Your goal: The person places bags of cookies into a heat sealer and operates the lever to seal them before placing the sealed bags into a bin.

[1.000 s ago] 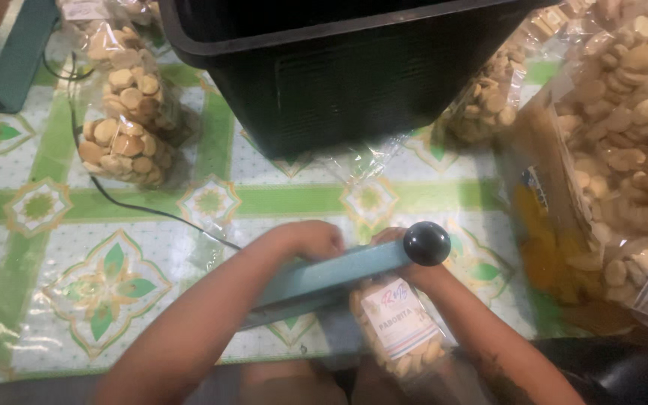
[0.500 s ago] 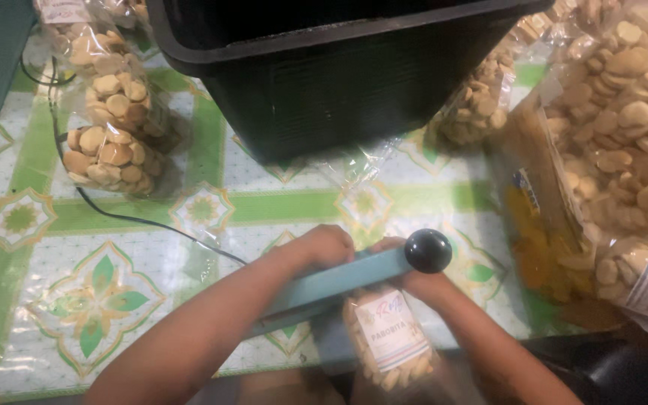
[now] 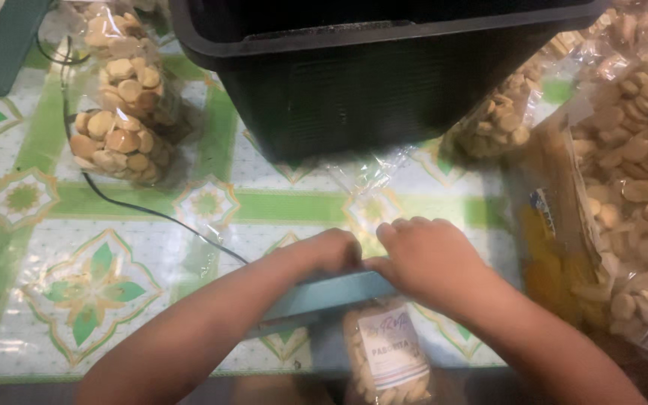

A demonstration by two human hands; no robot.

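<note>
Home packing table: patterned oilcloth (image 3: 114,277), bagged biscuits (image 3: 125,112), bin (image 3: 369,90).

The sealer bar (image 3: 324,296) looks like smooth, matt teal plastic or painted metal; the bag (image 3: 385,360) beneath it is clear glossy plastic with a paper label; the far black bin (image 3: 384,82) is matt plastic, finely ribbed; the tablecloth (image 3: 61,292) is shiny vinyl; the cord (image 3: 151,212) is smooth black.
</note>
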